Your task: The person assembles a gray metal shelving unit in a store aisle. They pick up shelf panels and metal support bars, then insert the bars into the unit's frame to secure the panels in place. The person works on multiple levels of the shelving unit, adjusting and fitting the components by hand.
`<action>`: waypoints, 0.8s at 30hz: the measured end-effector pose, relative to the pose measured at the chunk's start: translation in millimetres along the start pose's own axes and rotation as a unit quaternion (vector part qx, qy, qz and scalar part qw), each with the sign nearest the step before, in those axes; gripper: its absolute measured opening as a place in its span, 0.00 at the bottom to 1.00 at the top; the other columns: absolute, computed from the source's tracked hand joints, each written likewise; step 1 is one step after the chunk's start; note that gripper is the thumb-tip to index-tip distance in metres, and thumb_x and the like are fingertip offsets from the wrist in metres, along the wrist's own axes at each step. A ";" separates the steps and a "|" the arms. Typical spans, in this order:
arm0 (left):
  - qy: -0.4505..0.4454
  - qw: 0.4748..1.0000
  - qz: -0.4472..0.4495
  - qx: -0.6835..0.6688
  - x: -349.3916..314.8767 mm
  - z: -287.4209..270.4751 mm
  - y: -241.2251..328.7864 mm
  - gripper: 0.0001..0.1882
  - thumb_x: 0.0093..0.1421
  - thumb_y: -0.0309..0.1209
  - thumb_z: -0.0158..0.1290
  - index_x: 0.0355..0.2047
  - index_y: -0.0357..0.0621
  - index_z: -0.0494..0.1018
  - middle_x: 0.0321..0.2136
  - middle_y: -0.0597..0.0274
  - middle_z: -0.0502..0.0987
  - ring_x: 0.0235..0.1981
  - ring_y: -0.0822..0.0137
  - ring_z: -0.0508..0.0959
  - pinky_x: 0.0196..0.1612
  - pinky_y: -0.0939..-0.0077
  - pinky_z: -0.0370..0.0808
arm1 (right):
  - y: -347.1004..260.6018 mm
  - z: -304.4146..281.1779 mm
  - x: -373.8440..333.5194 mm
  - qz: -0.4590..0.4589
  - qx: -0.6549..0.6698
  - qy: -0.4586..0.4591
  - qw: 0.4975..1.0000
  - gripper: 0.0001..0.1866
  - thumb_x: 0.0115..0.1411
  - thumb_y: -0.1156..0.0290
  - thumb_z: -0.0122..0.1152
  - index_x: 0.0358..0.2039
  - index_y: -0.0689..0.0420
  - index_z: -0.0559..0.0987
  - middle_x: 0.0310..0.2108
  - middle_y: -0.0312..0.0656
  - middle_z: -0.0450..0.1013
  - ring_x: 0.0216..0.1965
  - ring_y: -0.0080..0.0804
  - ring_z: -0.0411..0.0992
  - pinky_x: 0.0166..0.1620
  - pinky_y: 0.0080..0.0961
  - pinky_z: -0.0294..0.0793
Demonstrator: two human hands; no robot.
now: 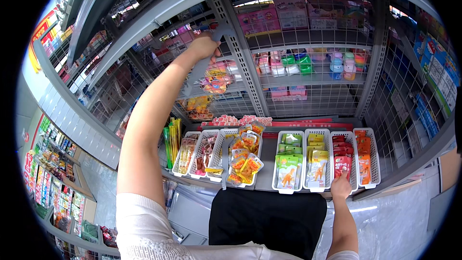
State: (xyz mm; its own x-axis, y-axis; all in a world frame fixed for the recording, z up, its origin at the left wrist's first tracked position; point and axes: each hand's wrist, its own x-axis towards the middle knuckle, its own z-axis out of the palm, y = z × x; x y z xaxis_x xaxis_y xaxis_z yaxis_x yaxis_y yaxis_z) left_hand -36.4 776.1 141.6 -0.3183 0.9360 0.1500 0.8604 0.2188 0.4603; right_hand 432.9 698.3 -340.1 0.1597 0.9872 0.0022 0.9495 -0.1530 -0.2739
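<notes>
My left hand (204, 47) is raised at the upper left of the shelving, its fingers curled round a grey metal bracket (196, 73) by the slotted upright. Exactly how the bracket meets the upright is hidden by the hand. Low on the right, my right hand (341, 187) pinches the lower edge of a red packet (342, 164) at the front of a white basket (354, 168). More red packets lie behind it. Beside that stand a basket of yellow and white packets (317, 163) and one of orange packets (365, 163).
Green packets (289, 171) fill another basket. Left of it, yellow packets (246, 156) heap above their basket, with a grey metal strip (225, 163) among them. Green and yellow sticks (173, 140) stand at the left end. Wire mesh (313, 98) backs the shelves. A black stool-like surface (267, 219) is below.
</notes>
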 end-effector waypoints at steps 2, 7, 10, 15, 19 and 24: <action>-0.020 0.999 -0.006 -0.048 5.0 -10.4 0.5 0.13 0.62 0.31 0.46 0.37 0.29 0.67 0.21 0.55 0.77 0.14 0.66 0.76 0.17 0.70 0.74 | -1.9 -2.8 -1.3 -0.001 0.002 0.002 1.000 0.22 0.57 0.64 0.47 0.51 0.58 0.66 0.23 0.52 0.76 0.27 0.50 0.76 0.32 0.44 0.75; -0.049 0.998 -0.031 -0.009 12.7 -37.3 7.5 0.11 0.61 0.31 0.47 0.38 0.34 0.67 0.20 0.59 0.73 0.12 0.69 0.72 0.14 0.70 0.70 | -3.6 -4.3 -1.6 0.007 0.007 -0.003 1.000 0.21 0.56 0.64 0.48 0.50 0.57 0.66 0.23 0.52 0.76 0.27 0.50 0.76 0.32 0.44 0.75; -0.056 0.998 -0.030 0.024 11.8 -47.8 11.6 0.11 0.61 0.31 0.48 0.38 0.33 0.67 0.19 0.60 0.72 0.12 0.69 0.71 0.14 0.71 0.70 | -2.2 -2.7 -0.8 0.006 0.009 -0.004 1.000 0.21 0.56 0.65 0.48 0.50 0.57 0.67 0.23 0.53 0.76 0.27 0.50 0.76 0.33 0.44 0.75; -0.053 0.999 -0.014 -0.003 -0.9 -37.5 21.6 0.11 0.61 0.30 0.48 0.38 0.33 0.66 0.19 0.59 0.72 0.12 0.69 0.71 0.14 0.71 0.69 | -4.0 -5.9 -2.1 0.010 0.010 -0.006 1.000 0.21 0.56 0.65 0.47 0.50 0.57 0.67 0.24 0.53 0.76 0.28 0.50 0.76 0.33 0.44 0.75; -0.067 0.998 -0.013 0.004 6.4 -39.0 19.7 0.10 0.61 0.30 0.48 0.37 0.34 0.65 0.20 0.59 0.72 0.14 0.70 0.72 0.14 0.71 0.70 | -3.4 -1.9 -1.6 0.006 0.006 -0.005 1.000 0.21 0.56 0.65 0.48 0.50 0.57 0.67 0.24 0.52 0.76 0.27 0.50 0.76 0.32 0.44 0.75; -0.095 0.995 -0.041 0.002 5.4 -43.0 29.9 0.15 0.62 0.29 0.46 0.49 0.45 0.61 0.21 0.62 0.70 0.15 0.71 0.71 0.17 0.74 0.72 | -1.2 -2.0 -1.8 0.011 -0.001 -0.001 1.000 0.21 0.56 0.65 0.48 0.50 0.58 0.67 0.24 0.52 0.75 0.27 0.50 0.76 0.31 0.44 0.75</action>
State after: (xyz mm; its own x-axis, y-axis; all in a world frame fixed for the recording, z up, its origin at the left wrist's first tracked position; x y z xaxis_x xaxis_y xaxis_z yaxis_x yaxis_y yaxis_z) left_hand -29.5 775.9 193.8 -0.3073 0.9500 -0.0558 0.8364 0.2976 0.4602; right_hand 432.0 696.7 -337.8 0.1795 0.9837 -0.0051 0.9466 -0.1742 -0.2712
